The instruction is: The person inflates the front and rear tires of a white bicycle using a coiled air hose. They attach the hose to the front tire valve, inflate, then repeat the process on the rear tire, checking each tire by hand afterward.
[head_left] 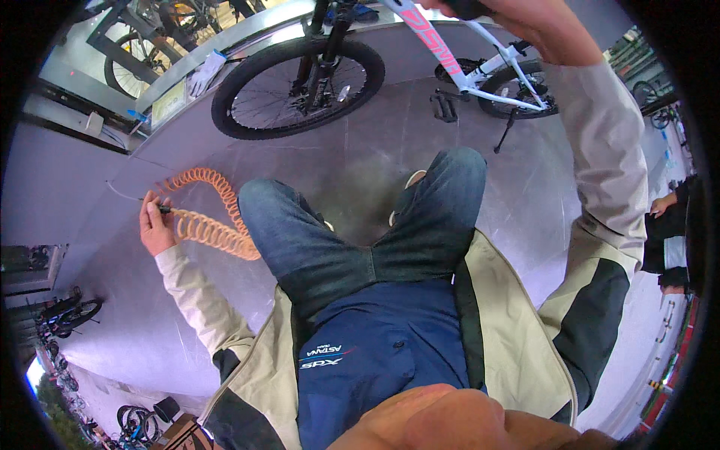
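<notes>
My left hand [156,227] is out to the left, its fingers closed round the dark fitting at the end of an orange coiled air hose [206,228]. The coils loop back beside my left knee. A thin pale line runs up and left from the fingertips. At the top edge, my right hand [525,22] is bent round a black object [468,7], partly cut off by the picture's edge; its kind cannot be made out. Below that hand stands a pale blue bicycle [431,37] with pink lettering, its front wheel [298,88] to the left and its kickstand [505,132] down.
Pale gloves [205,73] lie on a ledge behind the front wheel. More bicycles stand beyond glass at upper left and along the left side. A cardboard box [184,433] is at lower left. Another person [666,232] is at the right edge.
</notes>
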